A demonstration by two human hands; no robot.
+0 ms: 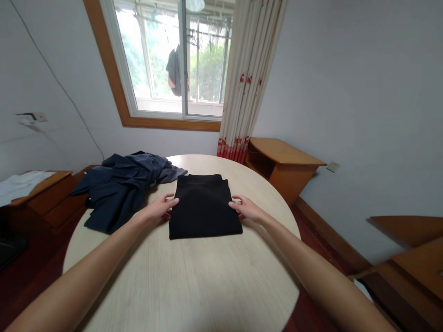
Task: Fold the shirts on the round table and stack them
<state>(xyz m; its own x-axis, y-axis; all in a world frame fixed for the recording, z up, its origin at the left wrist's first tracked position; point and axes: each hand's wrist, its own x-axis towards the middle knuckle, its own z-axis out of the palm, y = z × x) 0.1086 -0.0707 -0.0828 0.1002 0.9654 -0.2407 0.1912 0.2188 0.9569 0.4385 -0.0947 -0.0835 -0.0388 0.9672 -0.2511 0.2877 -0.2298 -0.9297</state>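
Note:
A folded black garment [206,210] lies flat on the round, pale wood-grain table [194,281], its far edge slightly stepped in layers. At its left side is my left hand [162,206], the thumb over the cloth's edge and the other fingers curled beside it. My right hand [246,207] grips the opposite edge in the same way, thumb on top. Some fingertips of both hands are hidden. What kind of garment it is cannot be made out from the fold.
Crumpled dark blue and grey clothes [128,180] are heaped at the table's left edge. Beyond the table stand a wooden cabinet [287,154] and a curtain [247,83] beside the window. A wooden stand [44,193] with white papers is at left.

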